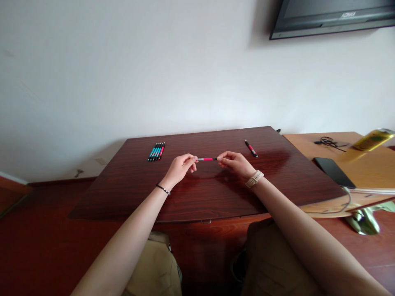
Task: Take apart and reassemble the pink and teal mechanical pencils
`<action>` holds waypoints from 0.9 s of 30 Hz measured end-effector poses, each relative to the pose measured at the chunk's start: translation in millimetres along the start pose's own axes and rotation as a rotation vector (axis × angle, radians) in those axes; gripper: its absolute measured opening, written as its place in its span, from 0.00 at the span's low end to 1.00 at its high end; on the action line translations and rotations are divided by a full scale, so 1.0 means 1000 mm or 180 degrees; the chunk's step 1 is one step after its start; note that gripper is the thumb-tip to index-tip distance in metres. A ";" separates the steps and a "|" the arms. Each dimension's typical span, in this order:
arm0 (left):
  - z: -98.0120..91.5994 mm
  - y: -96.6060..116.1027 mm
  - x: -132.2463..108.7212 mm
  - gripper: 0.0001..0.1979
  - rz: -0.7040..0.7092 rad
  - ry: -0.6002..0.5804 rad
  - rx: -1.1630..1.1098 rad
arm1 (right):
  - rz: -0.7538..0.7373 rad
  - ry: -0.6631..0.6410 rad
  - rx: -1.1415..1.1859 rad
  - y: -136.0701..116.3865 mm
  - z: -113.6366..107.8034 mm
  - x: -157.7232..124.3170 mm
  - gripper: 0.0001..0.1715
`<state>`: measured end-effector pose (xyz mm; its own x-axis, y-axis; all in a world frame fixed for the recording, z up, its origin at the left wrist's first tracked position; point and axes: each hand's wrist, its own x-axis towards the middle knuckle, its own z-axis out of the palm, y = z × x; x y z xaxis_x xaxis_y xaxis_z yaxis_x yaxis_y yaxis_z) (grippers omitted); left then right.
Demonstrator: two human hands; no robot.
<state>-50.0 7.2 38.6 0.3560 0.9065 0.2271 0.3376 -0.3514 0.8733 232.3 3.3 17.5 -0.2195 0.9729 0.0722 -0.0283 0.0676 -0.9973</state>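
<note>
Both hands meet over the middle of the dark wooden table [203, 193], and between them we hold one pink pen [207, 159] just above the surface. Our left hand [180, 166] has its fingertips pinched on the pen's nine o'clock end, the other fingers curled loosely under; our right hand [236, 162], with a pale watch [254, 179] at the wrist, pinches the three o'clock end in the same way. Neither hand is spread; each is closed to a fingertip grip on the pen and nothing else. Gripping the two ends leaves the pink middle bare and keeps the pen level, which we judge suits pulling or twisting its parts, though which we cannot tell. The pen's long axis runs from nine to three o'clock, across our view; which end bears the tip is hidden by the fingers. At ten o'clock from the hands a row of pens [156, 151], mostly teal with one pink, lies side by side, well apart. At two o'clock a single pen [251, 148] lies alone, slanted.
</note>
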 end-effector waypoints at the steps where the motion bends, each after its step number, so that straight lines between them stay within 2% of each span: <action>1: 0.000 0.000 0.000 0.20 0.0052 -0.0030 -0.0061 | -0.0002 0.0010 0.0002 0.000 0.000 0.000 0.28; 4: 0.001 0.002 -0.001 0.20 0.0103 0.0044 0.0091 | -0.0004 0.0006 0.0024 0.000 0.001 0.000 0.28; 7: 0.001 0.003 -0.001 0.27 -0.0073 0.0184 0.0199 | 0.0000 -0.0044 0.0031 -0.001 0.002 -0.001 0.28; 12: 0.001 0.004 0.000 0.19 0.0054 0.0066 0.0013 | 0.0025 -0.0018 0.0072 -0.003 0.005 -0.002 0.28; 15: 0.001 0.005 -0.001 0.25 -0.0138 0.0277 0.0187 | 0.0036 -0.0063 0.0055 -0.003 0.005 -0.002 0.28; 17: 0.001 0.006 -0.002 0.23 -0.0239 0.0144 -0.0036 | 0.0040 -0.0071 0.0047 -0.004 0.005 -0.002 0.28; 20: 0.002 0.007 -0.003 0.21 -0.0120 -0.0154 -0.0239 | 0.0045 -0.0026 0.0058 -0.003 0.005 -0.002 0.29; 22: 0.004 0.007 -0.003 0.20 -0.0104 -0.0076 -0.0058 | 0.0049 -0.0026 0.0064 -0.003 0.004 -0.002 0.29; 25: 0.007 0.008 -0.003 0.29 -0.0310 0.0003 -0.0017 | 0.0036 -0.0081 0.0079 -0.003 0.004 -0.001 0.28; 27: 0.009 0.009 -0.003 0.26 -0.0320 -0.0112 -0.0203 | 0.0047 -0.0091 0.0101 -0.002 0.005 -0.001 0.28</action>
<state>-40.5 -1.1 42.0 0.3539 0.9272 0.1229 0.3174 -0.2426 0.9167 228.0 0.9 19.7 -0.2480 0.9670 0.0584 -0.0558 0.0460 -0.9974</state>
